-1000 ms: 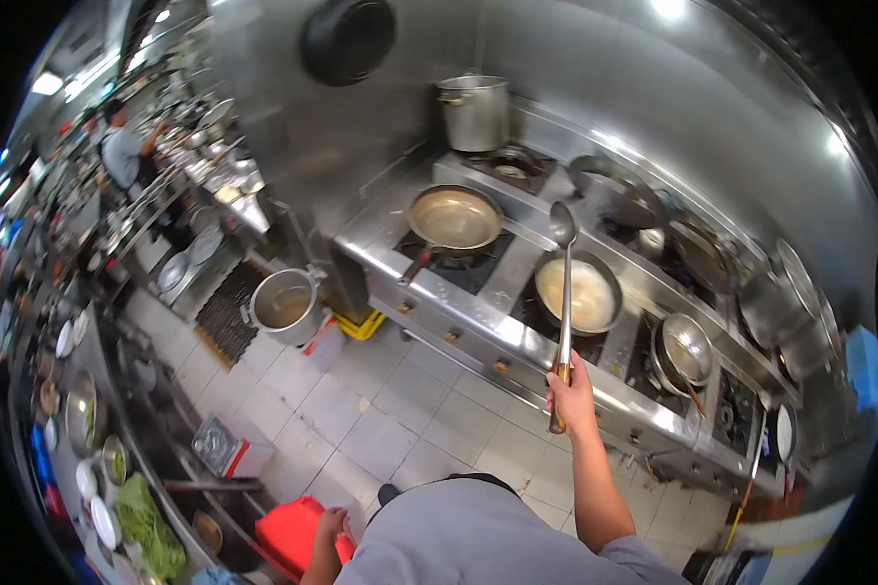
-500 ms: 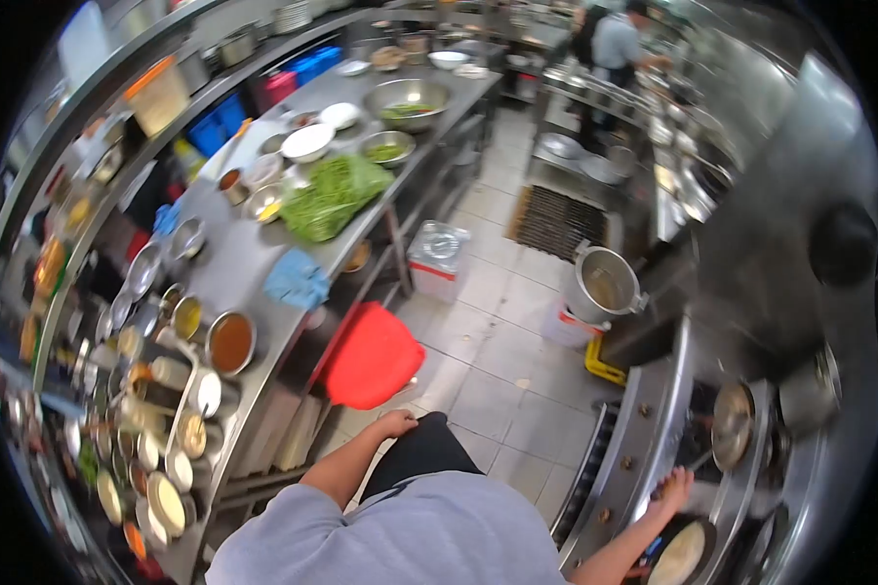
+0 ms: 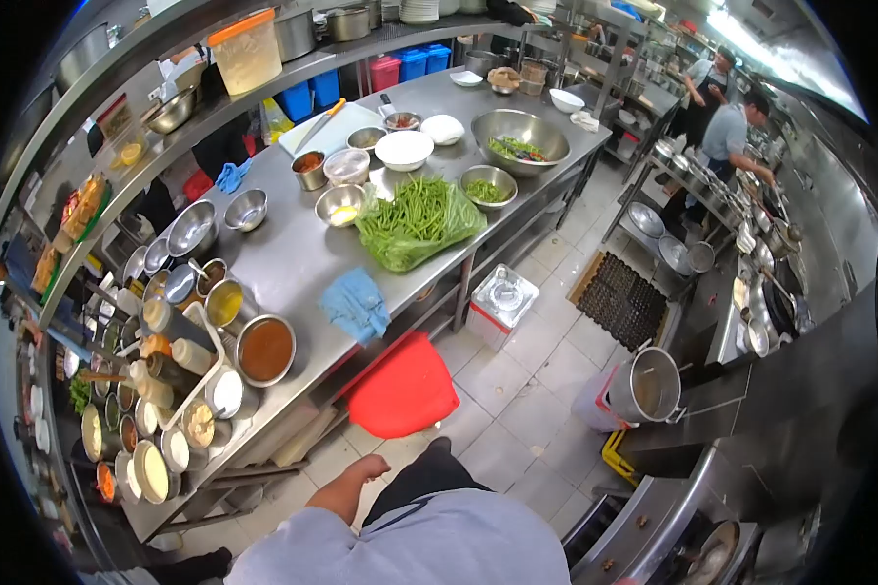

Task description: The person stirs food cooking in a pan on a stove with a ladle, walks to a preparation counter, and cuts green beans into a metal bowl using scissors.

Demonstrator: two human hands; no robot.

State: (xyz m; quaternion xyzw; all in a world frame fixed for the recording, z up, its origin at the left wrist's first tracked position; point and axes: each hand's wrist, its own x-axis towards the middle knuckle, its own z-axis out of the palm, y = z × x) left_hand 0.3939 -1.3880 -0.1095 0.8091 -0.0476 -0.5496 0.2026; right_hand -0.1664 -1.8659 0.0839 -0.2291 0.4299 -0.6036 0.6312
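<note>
The left fingers (image 3: 370, 467), loosely half open and seemingly empty, could knock the red object (image 3: 405, 390) just beyond them if the person turns carelessly towards the tabletop (image 3: 288, 255); the right fingers are out of view, so their state I cannot tell.

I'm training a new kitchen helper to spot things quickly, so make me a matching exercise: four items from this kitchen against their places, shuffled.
Items
1. Orange-handled knife
2. Large heap of green beans
3. Orange-lidded container
4. Black mat

Places
A. On the raised metal shelf
B. On the tiled floor
C. On the white cutting board
D. In a plastic bag

Right pairs: 1-C, 2-D, 3-A, 4-B.
</note>
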